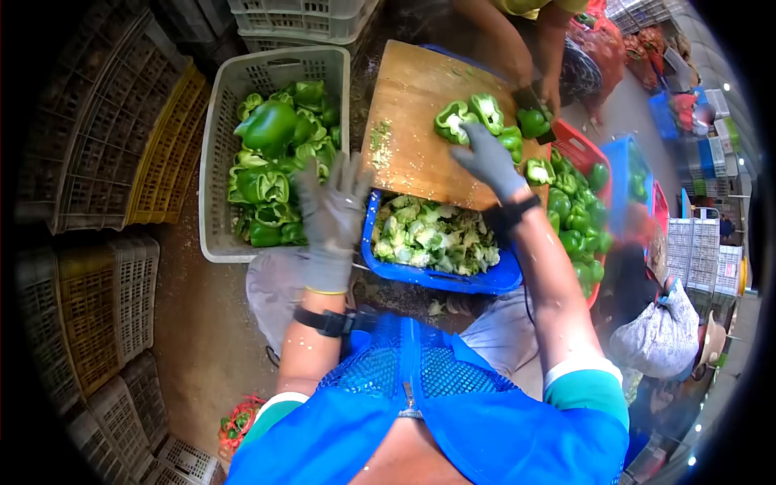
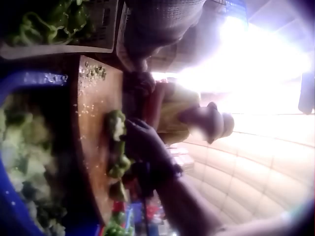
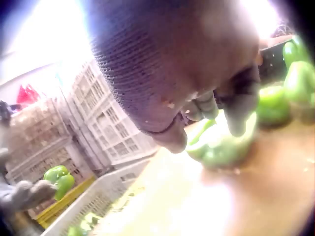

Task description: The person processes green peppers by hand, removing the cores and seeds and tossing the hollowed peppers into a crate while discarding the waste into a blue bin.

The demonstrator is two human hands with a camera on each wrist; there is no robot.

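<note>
My gloved left hand point(image 1: 335, 214) is raised with fingers spread by the right rim of a grey crate point(image 1: 208, 186) of cut green bell peppers. A large bell pepper piece point(image 1: 268, 129) shows over the heap; in the right wrist view a pepper piece point(image 3: 60, 181) appears just beyond the left fingertips. My gloved right hand point(image 1: 491, 162) reaches across the wooden cutting board point(image 1: 412, 97) and grips a halved bell pepper point(image 3: 216, 152), its fingers curled at the cut side. Another pepper half point(image 1: 487, 111) lies beside it, white core showing.
Below the board, a blue tub point(image 1: 485, 283) holds pale cores and trimmings. A red crate point(image 1: 575, 136) of whole peppers stands to the right. Across the board another person's hand point(image 1: 551, 95) holds a broad dark blade point(image 1: 529, 101) by a pepper. Stacked crates point(image 1: 97, 105) line the left.
</note>
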